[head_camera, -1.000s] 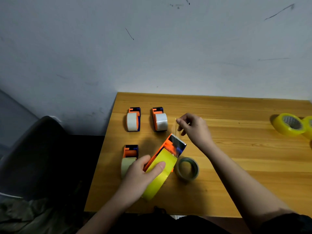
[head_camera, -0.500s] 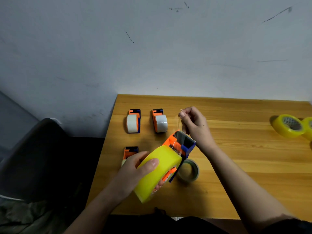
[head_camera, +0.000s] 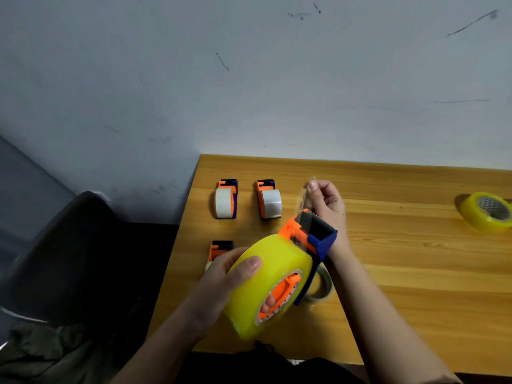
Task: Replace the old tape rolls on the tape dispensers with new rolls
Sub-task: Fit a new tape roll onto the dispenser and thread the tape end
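My left hand (head_camera: 221, 284) grips the yellow roll (head_camera: 266, 281) on the lifted dispenser (head_camera: 310, 236); my right hand (head_camera: 327, 206) pinches the clear tape end (head_camera: 302, 195) just above it. Beyond the dispenser sit two white-roll dispensers (head_camera: 225, 199) (head_camera: 268, 200). A third (head_camera: 219, 249) is half hidden behind my left hand. An old roll (head_camera: 322, 286) lies partly covered underneath. A spare roll (head_camera: 487, 212), far right, is cut off.

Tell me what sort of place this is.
Probably a plain workroom or home desk: a bare wooden table pushed against a scuffed white wall, with tape dispensers and spare yellow rolls laid out, and a dark chair alongside.
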Available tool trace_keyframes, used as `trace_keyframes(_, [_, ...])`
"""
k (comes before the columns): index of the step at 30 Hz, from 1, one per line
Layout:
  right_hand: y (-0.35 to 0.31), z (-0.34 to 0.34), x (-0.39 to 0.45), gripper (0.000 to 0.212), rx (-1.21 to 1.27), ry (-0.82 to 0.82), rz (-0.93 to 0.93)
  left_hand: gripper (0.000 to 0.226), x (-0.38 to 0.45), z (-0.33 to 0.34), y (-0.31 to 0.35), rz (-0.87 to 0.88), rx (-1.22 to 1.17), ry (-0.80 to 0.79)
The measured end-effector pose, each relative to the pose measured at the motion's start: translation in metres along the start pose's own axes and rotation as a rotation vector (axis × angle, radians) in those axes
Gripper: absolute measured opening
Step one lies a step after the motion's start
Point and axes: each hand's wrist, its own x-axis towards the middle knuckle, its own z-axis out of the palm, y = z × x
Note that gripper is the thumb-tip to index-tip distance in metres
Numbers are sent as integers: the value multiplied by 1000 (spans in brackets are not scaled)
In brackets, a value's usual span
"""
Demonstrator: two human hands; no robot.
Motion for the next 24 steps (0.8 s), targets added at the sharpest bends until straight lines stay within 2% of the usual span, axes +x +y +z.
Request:
trace_keyframes(5, [-12, -12, -3, 14, -21, 90, -89, 57, -2, 0, 4, 65, 51, 40])
trace_keyframes(9, [-27, -19, -3, 15, -123, 91, -172, 26, -5, 7, 15, 127, 41, 0])
trace_keyframes(12, [-34, -24, -3, 15, -153, 79, -195, 21, -6, 8, 19, 139, 55, 6])
trace_keyframes(15, [-39, -27, -6, 15, -156, 90, -191, 33, -7, 7, 18, 178, 83, -10])
trace_keyframes(18, [-42, -31, -9, 16, -151, 102, -183, 15, -4, 5, 16, 179, 94, 37])
trace_keyframes(20, [-41, -33, -9, 15, -140, 71, -120, 21, -3, 5, 17, 196, 89, 17])
trace_keyframes(22, [-38, -36, -7, 15, -129, 14, -13, 43, 0, 3, 12, 199, 125, -24])
trace_keyframes(24, [-33, -39, -3, 15, -143, -43, 76, 58, 3, -1, 3, 165, 161, 9])
